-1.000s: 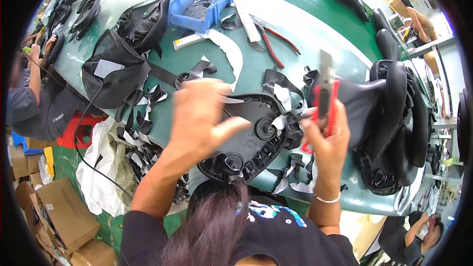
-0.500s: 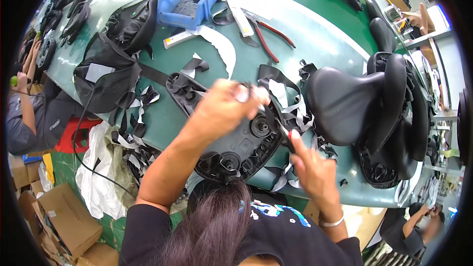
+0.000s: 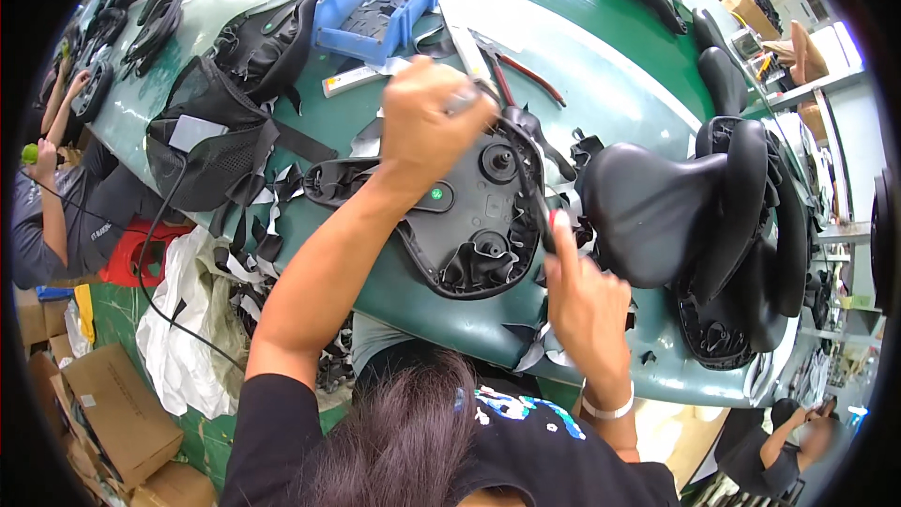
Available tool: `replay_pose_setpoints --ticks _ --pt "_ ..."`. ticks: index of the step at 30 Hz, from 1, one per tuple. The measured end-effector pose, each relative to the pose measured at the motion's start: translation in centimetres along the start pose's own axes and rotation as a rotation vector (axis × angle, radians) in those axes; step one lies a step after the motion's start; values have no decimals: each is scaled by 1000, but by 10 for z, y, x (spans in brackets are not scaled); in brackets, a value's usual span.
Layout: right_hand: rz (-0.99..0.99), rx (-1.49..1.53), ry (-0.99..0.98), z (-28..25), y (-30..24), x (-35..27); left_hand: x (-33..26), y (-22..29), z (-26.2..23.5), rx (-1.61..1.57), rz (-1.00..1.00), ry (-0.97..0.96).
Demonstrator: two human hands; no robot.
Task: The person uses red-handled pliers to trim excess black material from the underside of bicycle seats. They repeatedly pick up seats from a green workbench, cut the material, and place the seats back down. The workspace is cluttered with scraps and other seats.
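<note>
- Left hand (image 3: 434,115), twelve o'clock: clenched on black strip (image 3: 531,178).
- Right hand (image 3: 587,305), four o'clock: wrapped round knife (image 3: 554,219) at seat's (image 3: 465,208) edge.
- Table (image 3: 469,330) room: six o'clock.

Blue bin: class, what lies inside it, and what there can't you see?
Inside the blue bin, flat dark pieces lie loosely over the bottom. Whatever is under the top pieces is covered, so their full number cannot be told.
</note>
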State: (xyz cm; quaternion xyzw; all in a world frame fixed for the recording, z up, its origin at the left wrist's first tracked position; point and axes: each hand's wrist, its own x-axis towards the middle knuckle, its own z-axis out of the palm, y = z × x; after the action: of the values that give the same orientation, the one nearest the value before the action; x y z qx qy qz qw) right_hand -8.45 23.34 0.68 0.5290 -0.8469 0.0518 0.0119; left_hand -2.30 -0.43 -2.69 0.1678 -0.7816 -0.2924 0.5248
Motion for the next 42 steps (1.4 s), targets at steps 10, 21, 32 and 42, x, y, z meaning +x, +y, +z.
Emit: replay_pose_setpoints --ticks 10,21,32,42 --pt "-510 123 -235 -35 75 97 -50 39 -68 -880 -911 -249" --pt "-272 -141 -309 -64 66 13 35 14 -185 -1516 -156 25" --pt "-231 26 -217 -52 77 3 1 30 29 -866 -453 -1216" --pt "454 727 -206 -23 36 -94 32 56 -31 -472 -330 307"
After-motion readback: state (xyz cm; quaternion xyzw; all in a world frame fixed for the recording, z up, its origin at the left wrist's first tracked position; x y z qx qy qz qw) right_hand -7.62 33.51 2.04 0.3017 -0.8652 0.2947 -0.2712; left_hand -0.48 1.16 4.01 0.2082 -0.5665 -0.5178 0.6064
